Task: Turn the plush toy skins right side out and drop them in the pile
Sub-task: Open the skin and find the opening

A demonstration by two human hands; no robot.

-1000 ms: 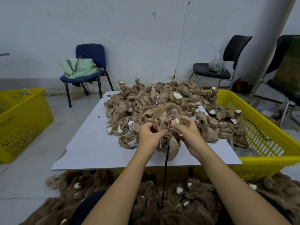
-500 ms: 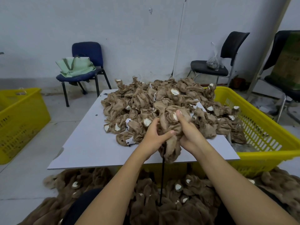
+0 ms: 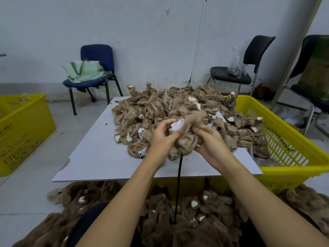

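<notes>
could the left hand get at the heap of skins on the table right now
Probably not straight away. The heap of skins lies open just beyond the left hand with nothing between them, but its fingers are busy pinching the skin that the right hand also grips.

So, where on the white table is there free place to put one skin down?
The table's left half and near-left corner are bare, bordered by the heap of skins on the right. A narrow bare strip runs along the near edge under both hands. The far and right side is crowded, skins spilling into the yellow basket.
</notes>
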